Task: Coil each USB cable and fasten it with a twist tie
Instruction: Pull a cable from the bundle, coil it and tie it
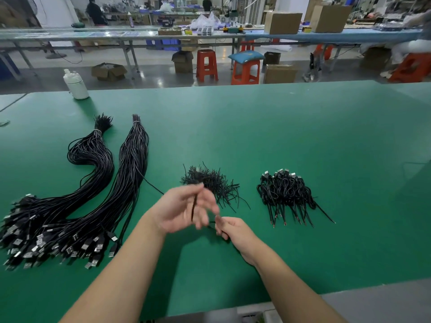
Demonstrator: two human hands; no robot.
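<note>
low in the middle of the frame, the left hand (184,209) is raised palm up, its fingers blurred and spread fairly wide, with a thin black usb cable (194,206) running across the palm under the thumb. whether the fingers actually close on it cannot be told. just to its right, the right hand (233,229) pinches a dark strand of that cable between curled fingertips, close to the green mat table (279,127). behind the hands lies a loose heap of short black twist ties (210,180). at centre right sits a pile of coiled black cables (285,191). on the left, two long bundles of uncoiled black usb cables (93,194) fan toward the lower left corner. a white plastic bottle (75,83) stands at upper left.
</note>
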